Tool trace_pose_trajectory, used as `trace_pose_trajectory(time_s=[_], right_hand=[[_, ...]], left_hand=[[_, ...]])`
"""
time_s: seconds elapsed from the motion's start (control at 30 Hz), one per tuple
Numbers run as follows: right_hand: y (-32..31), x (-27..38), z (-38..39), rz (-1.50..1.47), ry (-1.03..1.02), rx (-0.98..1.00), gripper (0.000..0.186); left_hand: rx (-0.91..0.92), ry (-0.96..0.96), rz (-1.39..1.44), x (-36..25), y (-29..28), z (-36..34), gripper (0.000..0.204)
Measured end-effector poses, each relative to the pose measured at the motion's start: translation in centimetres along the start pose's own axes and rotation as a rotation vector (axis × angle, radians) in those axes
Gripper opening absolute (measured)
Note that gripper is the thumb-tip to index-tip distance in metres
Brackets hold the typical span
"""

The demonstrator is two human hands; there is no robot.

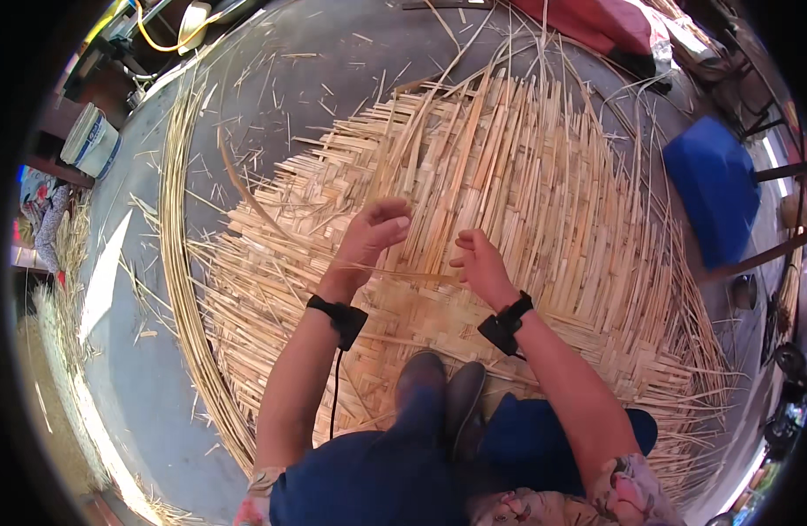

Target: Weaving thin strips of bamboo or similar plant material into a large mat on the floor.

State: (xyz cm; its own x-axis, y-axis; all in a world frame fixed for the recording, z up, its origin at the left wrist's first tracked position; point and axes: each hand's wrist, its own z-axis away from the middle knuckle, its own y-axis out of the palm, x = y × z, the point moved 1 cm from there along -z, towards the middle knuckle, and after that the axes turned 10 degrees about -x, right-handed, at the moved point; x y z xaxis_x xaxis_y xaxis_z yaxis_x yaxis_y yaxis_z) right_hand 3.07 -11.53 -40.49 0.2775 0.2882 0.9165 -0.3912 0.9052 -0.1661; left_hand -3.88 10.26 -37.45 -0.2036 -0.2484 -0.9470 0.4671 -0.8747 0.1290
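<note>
A large woven mat of pale split strips [544, 254] fills the middle, its loose ends fraying outward. Above it my left hand [377, 232] has bent fingers held apart, with nothing clearly in them. A little to its right, my right hand [478, 263] is half curled with fingers apart. A thin loose strip [412, 275] crosses just below both hands; whether either hand touches it, I cannot tell. Black bands with cables sit on both wrists. My shoes rest on the mat near the lower middle.
A long bundle of thin strips [174, 219] curves along the mat's left. A white bucket [92, 140] and patterned fabric [46, 219] lie farther left. A blue plastic object [710, 184] is at right, red fabric [579, 26] at back. Scraps litter the grey floor [132, 368].
</note>
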Motion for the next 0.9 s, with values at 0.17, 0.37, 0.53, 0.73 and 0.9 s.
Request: trace_pose_trajectory(time_s=[0.17, 0.37, 0.53, 0.73, 0.9], right_hand=[[0.8, 0.3, -2.4, 0.028, 0.283, 0.271, 0.022], [-0.5, -2.8, -2.0, -0.012, -0.213, 0.193, 0.014], [0.3, -2.3, -0.7, 0.056, -0.069, 0.119, 0.027], [2.2, -3.3, -1.4, 0.111, -0.344, -0.064, 0.043], [2.1, -0.8, -4.3, -0.208, 0.066, 0.189, 0.032]], left_hand=[[-0.018, -0.194, 0.104, 1.1, -0.5, -0.6, 0.031], [0.461, -0.193, -0.439, 5.2, 1.8, -3.0, 0.03], [0.386, -0.094, -0.529, 5.6, 1.3, -2.7, 0.012], [0.265, -0.19, -0.418, 6.4, 2.1, -2.8, 0.011], [0.152, -0.036, -0.489, 6.1, 2.0, -2.1, 0.014]])
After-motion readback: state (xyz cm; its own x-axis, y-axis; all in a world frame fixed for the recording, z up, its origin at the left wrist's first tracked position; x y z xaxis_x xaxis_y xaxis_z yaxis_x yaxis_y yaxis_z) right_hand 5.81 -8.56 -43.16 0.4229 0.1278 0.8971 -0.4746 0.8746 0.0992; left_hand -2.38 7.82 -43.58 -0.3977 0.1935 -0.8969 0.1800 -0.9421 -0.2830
